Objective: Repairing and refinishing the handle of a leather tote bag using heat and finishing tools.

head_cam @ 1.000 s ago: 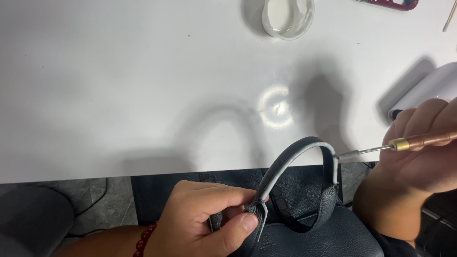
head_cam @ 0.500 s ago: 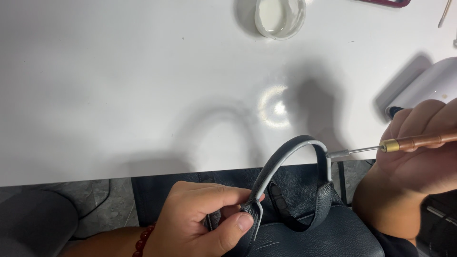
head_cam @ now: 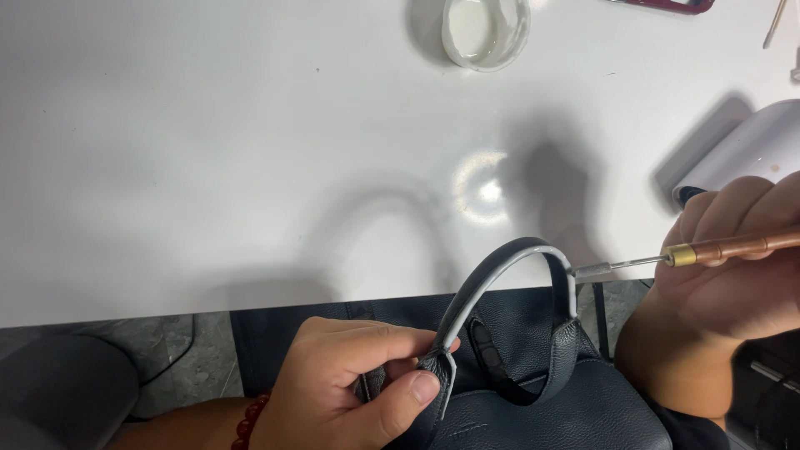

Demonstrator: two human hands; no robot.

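Observation:
A dark blue leather bag (head_cam: 550,417) sits below the table's near edge, its arched handle (head_cam: 508,262) standing up with a pale grey coated edge. My left hand (head_cam: 358,387), with a red bead bracelet at the wrist, pinches the base of the handle at its left end. My right hand (head_cam: 733,267) grips a slim tool with a wooden shaft, a brass collar and a thin metal tip (head_cam: 617,265). The tip touches the handle's edge at the upper right of the arch.
A white table (head_cam: 208,167) fills the upper view. A small clear round dish (head_cam: 486,29) of whitish liquid stands at the far middle. A white rounded appliance (head_cam: 746,154) lies at the right, with a dark red flat object (head_cam: 667,4) at the top edge. Grey floor shows at the lower left.
The tool tip has slid slightly along the handle's edge at the upper right. My left hand keeps the same pinch on the handle's base.

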